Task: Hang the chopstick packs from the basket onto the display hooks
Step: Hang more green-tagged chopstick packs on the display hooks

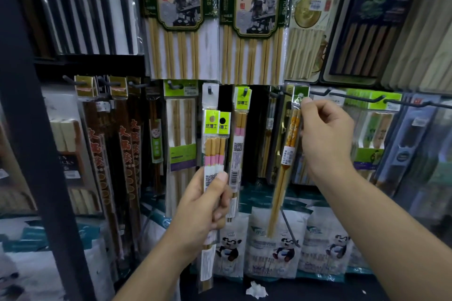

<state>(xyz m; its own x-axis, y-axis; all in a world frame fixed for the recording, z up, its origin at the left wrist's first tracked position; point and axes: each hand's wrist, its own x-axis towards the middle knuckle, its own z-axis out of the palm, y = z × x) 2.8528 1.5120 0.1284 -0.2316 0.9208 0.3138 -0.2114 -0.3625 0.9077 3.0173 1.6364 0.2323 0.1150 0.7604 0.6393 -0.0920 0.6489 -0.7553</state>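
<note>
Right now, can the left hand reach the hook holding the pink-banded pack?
Probably yes: the hook sits just up-right of the pink-banded packs in the left hand, nothing between; the right hand is farther right, on the orange-patterned pack.

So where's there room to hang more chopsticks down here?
A dark gap sits just right of the pink-banded hanging pack, before the orange pack your right hand holds. The long hooks further right show bare wire. The brown packs on the left are crowded.

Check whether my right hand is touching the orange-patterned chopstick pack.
Touching. The head view shows the right hand pinching the upper edge of the orange-patterned chopstick pack, with no gap visible.
</note>
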